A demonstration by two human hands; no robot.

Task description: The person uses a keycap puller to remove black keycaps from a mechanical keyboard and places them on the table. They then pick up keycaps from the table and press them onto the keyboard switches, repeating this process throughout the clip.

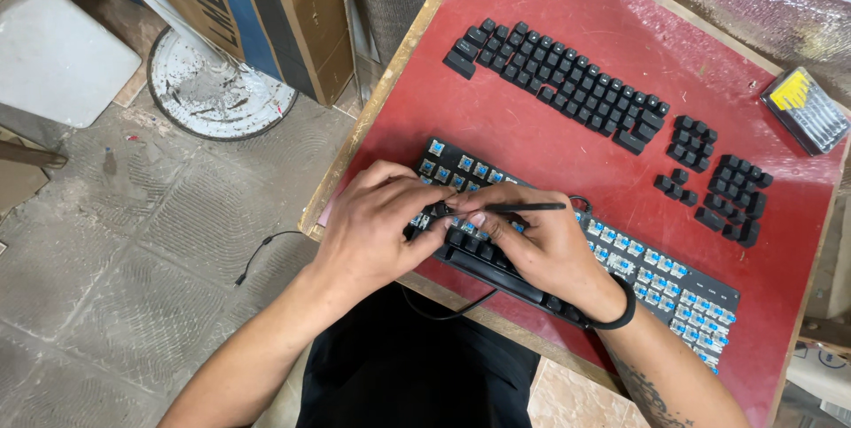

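Fingertips of both hands meet over the left end of a black keyboard [656,282]. The right hand [545,246] is closed on a thin black tool [523,207] — pinched between thumb and forefinger, shaft lying level and pointing away to the right. The left hand [377,229] is curled, its fingers pressed down on the keyboard's near-left corner; whether it grips a small part there cannot be told, since the fingers cover the spot. A black band circles the right wrist.

The keyboard lies slantwise on a red tabletop [532,136], its caps off across most of the deck, blue switch stems exposed. A few black caps sit in place under the hands. Farther back, the removed keycaps [554,82] are laid out in rows — a main block, with smaller groups [722,193] well apart to its right. A case of small screwdriver bits [805,111] rests at the far right corner. A cardboard box [266,11] stands on the floor to the left.
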